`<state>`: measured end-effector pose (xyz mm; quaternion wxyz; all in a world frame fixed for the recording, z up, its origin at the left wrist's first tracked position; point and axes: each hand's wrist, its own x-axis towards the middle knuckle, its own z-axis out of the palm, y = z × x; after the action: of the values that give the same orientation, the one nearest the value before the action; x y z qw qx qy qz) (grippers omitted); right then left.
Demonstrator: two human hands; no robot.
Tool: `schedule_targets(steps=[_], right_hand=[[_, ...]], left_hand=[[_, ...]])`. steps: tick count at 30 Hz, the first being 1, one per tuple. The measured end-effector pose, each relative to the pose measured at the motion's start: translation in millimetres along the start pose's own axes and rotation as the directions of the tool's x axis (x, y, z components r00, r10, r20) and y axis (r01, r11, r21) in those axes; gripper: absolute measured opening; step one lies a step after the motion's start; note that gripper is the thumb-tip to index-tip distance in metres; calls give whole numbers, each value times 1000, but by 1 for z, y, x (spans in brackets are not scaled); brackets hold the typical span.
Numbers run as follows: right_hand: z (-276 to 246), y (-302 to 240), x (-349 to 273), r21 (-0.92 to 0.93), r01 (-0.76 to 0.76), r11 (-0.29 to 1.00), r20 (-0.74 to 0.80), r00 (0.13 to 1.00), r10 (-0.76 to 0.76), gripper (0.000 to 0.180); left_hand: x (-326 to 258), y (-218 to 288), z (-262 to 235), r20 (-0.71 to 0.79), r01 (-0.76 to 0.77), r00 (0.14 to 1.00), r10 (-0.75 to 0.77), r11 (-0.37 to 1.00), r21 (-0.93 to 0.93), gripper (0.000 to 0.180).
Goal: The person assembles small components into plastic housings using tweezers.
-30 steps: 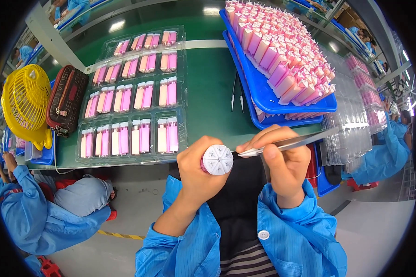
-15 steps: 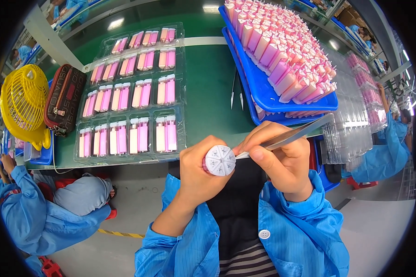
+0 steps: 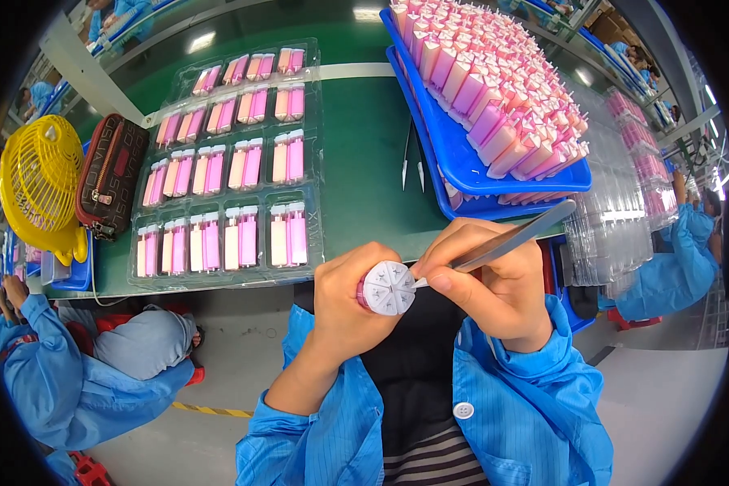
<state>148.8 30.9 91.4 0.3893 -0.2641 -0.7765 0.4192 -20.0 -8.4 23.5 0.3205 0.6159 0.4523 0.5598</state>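
My left hand is wrapped round a bundle of pink wedge-shaped containers. Its round white end, made of several wedge segments with small dark star-like marks, faces up. Metal tweezers are pinched in my right hand. Their pointed tip meets or nearly meets the right edge of the white end; contact is hard to tell. Just beyond my hands, the blue tray is heaped with pink and peach wedge-shaped containers. To the left lies a clear plastic tray with paired peach and pink pieces in its pockets.
A yellow fan and a dark zipped pouch stand at the table's left. Thin pointed metal tools lie beside the blue tray. Clear empty trays are stacked at the right. Co-workers in blue sit on both sides.
The bundle in my left hand has shifted slightly down and turned a little. My right hand has dipped slightly with the tweezers, whose tip stays near the white end's right edge.
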Motion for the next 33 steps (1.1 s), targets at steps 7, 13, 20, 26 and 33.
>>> schedule_targets(steps=[7,13,20,26,33], right_hand=[[1,0,0,10,56,998,0,998,-56,7],[6,5,-1,-204,287,936,62,958,-280,13],[9,26,-19,71,280,957,-117,956,-271,33],[15,28,-11,-187,486,854,9,870,-493,40],[21,36,-14,-168,466,868,-94,869,-485,39]], left_hand=[[-2,1,0,0,25,1000,-25,999,-41,20],[-3,1,-2,34,155,988,-152,963,-221,21],[-3,2,-2,78,181,983,-166,948,-262,21],[-3,2,-3,54,185,983,-176,945,-271,21],[0,6,-4,55,132,991,-123,966,-224,23]])
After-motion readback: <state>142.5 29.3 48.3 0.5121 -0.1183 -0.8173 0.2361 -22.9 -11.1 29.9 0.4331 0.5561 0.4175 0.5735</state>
